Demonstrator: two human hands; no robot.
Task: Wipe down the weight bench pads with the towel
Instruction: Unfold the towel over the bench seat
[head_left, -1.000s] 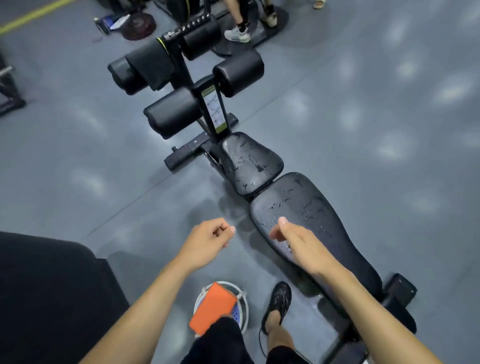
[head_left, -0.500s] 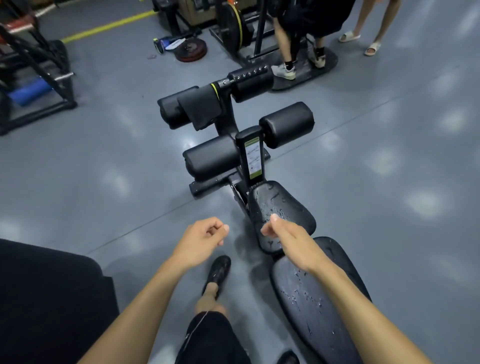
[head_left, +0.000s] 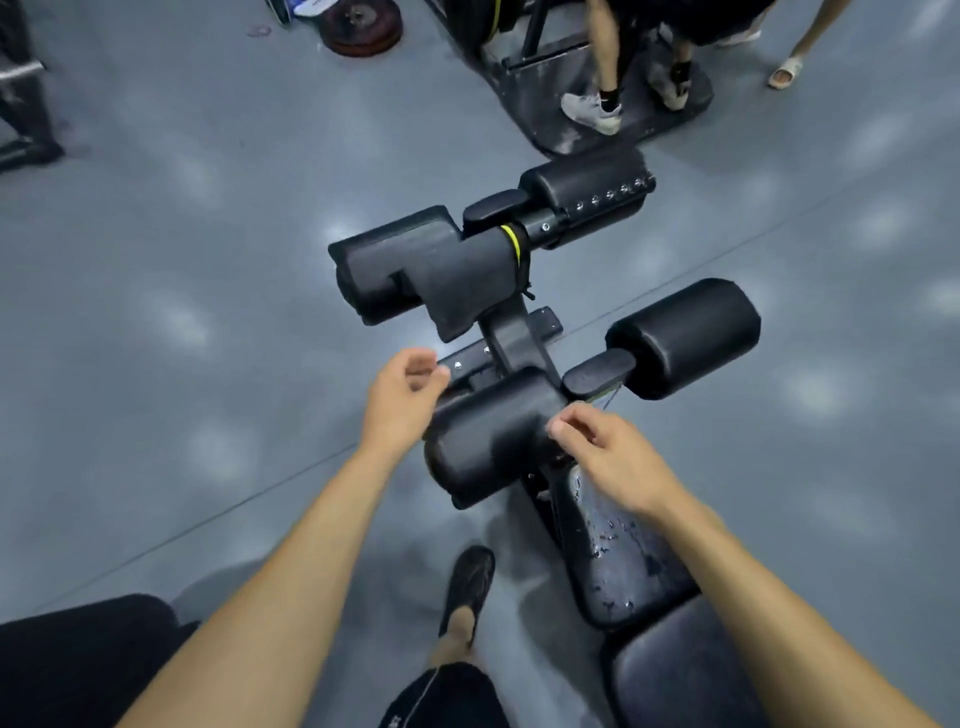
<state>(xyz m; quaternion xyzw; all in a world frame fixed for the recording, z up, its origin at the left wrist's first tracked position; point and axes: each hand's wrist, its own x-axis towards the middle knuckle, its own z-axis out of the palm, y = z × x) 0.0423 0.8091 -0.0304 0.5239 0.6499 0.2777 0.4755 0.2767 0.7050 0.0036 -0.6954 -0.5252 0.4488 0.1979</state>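
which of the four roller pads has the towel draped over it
The far-left roller pad: a dark towel hangs over its inner end by the yellow band. The other three rollers are bare.

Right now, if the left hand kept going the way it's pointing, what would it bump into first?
Probably the dark towel draped over the upper roller pad, straight ahead of the left hand. Depth is unclear; the frame bracket beside its fingertips might come first.
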